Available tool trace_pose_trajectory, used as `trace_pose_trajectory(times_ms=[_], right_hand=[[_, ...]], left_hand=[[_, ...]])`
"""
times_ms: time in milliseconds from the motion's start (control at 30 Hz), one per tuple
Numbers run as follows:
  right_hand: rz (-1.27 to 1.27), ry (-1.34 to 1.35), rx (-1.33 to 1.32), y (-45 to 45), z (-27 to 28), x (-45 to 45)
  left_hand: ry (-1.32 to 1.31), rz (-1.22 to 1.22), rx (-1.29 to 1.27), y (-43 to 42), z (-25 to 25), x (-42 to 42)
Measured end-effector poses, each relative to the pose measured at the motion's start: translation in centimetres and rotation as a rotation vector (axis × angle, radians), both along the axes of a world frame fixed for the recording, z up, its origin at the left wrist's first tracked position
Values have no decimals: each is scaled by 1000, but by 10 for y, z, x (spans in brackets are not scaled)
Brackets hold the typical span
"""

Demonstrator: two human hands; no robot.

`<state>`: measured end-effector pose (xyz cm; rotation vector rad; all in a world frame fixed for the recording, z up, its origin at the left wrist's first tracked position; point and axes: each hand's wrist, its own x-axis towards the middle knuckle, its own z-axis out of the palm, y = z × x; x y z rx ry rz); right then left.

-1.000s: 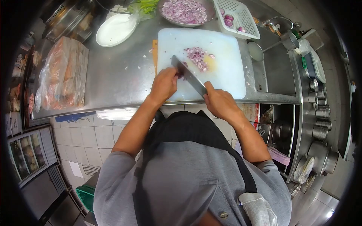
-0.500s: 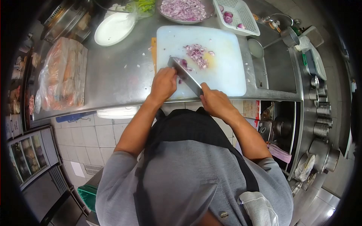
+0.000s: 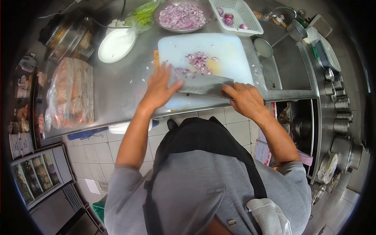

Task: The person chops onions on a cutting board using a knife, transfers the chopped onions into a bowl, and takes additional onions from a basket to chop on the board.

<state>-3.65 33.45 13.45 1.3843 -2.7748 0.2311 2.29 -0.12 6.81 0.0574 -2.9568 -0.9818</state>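
A broad-bladed kitchen knife (image 3: 205, 85) lies nearly level over the near part of the white cutting board (image 3: 231, 47), its flat side facing up. My right hand (image 3: 246, 98) is closed round its handle, with the thumb and forefinger by the heel of the blade. My left hand (image 3: 158, 88) is open at the board's left edge, fingers stretched away from me and thumb close to the blade's tip; I cannot tell whether it touches. Chopped red onion (image 3: 199, 62) forms a small heap past the knife. More onion bits (image 3: 182, 72) lie along the blade's far edge.
Behind the board stand a bowl of chopped onion (image 3: 182, 17) and a white basket (image 3: 248, 23) with several peeled onions. To the left are a white oval plate (image 3: 115, 49) and a plastic-wrapped package (image 3: 72, 92). A sink (image 3: 291, 68) lies to the right.
The knife has turned from steeply slanted on edge to nearly level and flat. My left hand has opened from its curled hold near the blade and moved left. My right hand has shifted right.
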Motion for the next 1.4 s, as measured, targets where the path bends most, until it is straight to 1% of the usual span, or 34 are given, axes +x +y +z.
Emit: trace_pose_trajectory(times_ms=[67,100,200,300,333,400,433,500,533,600,633,700,733,767,833,933,1033,1100,1167,1233,1300,1367,1400], right_hand=[[100,42,27,-7,2,-5],[148,63,42,-12,4,-7],[258,70,57,-29,0,-11],[217,-113,-5,-25,7,-22],[202,-185,-30,-20,10,-28],[-25,-212,-2,2,7,-41],[-134,-207,-11,16,2,-49],[-309,-95,-108,44,-23,-70],[-395,-38,-155,49,-36,-81],[-480,-14,-110,43,-51,-100],[-525,-3,-85,40,-59,-103],[-461,-9,-104,14,-81,-99],[-388,-19,-142,-4,-83,-88],[-345,-28,-104,-22,-86,-76],[-250,-110,-133,-51,-74,-45],[-257,-251,-131,-61,-45,-25],[-289,-168,-227,-40,-36,-21],[-386,-127,-149,-17,-30,-34],[-467,-71,-74,1,-33,-43],[-528,11,-9,6,-43,-50],[-430,-51,-43,2,-55,-37],[-331,-115,-101,-8,-52,-14],[-391,-216,-125,-11,-43,-13]], left_hand=[[-281,-159,-165,10,8,-12],[-359,-188,-202,14,7,-24],[-363,-135,-249,25,-1,-58],[-173,-19,-273,23,-3,-74],[-105,51,-225,17,-8,-74],[30,188,-132,-2,-15,-60],[84,214,-163,-4,-10,-42],[72,206,-134,5,-23,-4],[31,145,-198,15,-31,14],[-54,18,-325,38,-42,36],[-61,27,-341,39,-40,31],[-74,56,-370,39,-37,17],[-51,67,-376,36,-38,8],[-27,76,-384,28,-40,-7],[51,86,-407,18,-45,-35],[45,2,-400,7,-46,-55],[91,-36,-380,1,-51,-56],[100,-79,-375,3,-53,-56],[93,-138,-390,2,-45,-58],[4,-219,-399,5,-38,-61],[-47,-268,-370,6,-28,-68],[-68,-294,-300,5,-19,-76],[-75,-314,-314,3,-18,-81]])
